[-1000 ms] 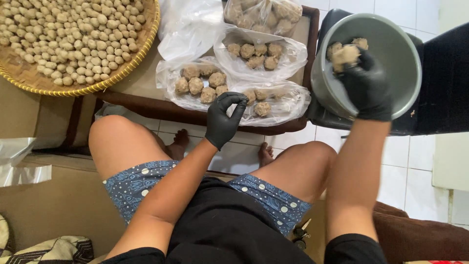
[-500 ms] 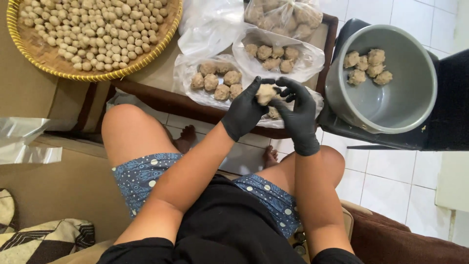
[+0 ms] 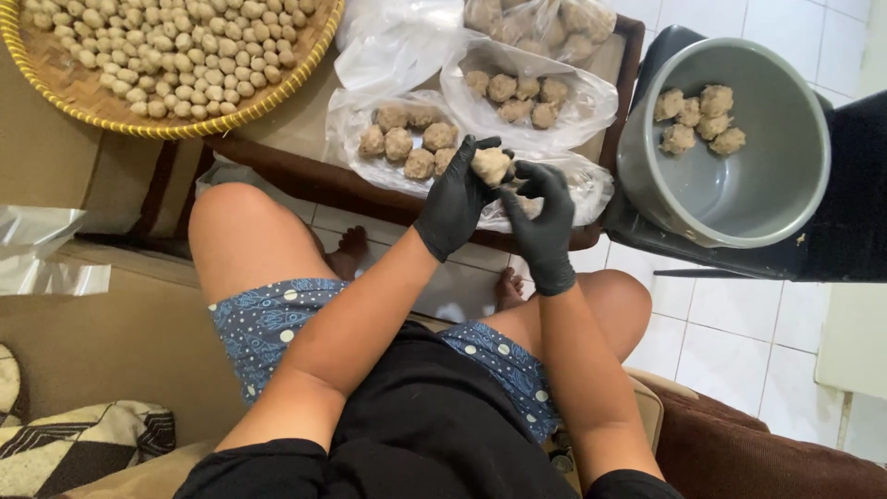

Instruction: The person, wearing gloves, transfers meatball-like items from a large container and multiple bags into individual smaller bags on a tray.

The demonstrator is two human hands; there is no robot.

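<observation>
dough ball pinched at fingertips of gloved left hand, fingers closed on it | gloved right hand just beside, fingers curled, touching ball | bagged balls beyond fingers on counter | grey pot right of fingers | woven tray far left

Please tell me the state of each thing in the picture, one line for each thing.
Left hand: gloved in black, holding the dough ball.
Right hand: gloved in black, fingers at the dough ball.
Dough ball: held up between both hands.
Metal pot: open, a few lumps inside, mostly bare.
Woven tray: full of small balls.
Plastic bags: open, lumps lying on them.
</observation>
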